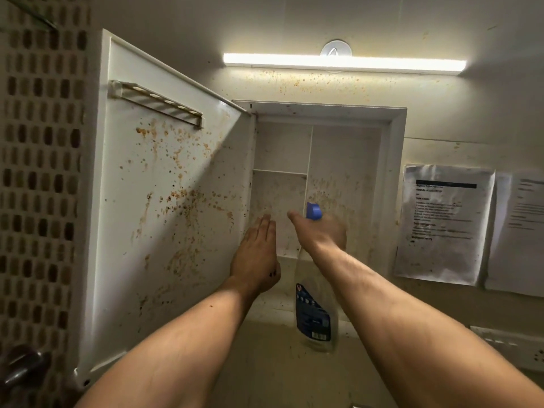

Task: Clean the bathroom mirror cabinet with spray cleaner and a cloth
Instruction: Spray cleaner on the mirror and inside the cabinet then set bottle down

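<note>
Cabinet door: swung open, left; inner face spattered brown.
Left hand: flat, fingers straight, raised before mirror cabinet.
Spray bottle: blue-headed, neck gripped by right hand.
Printed sheets: on wall, right.

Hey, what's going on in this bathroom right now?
A person's right hand grips a spray bottle at its blue trigger head, aimed into the open mirror cabinet. The left hand is raised flat beside it, fingers straight, holding nothing. The cabinet door is swung open to the left. Brown spatter covers the door and shelves. No cloth is in view.
</note>
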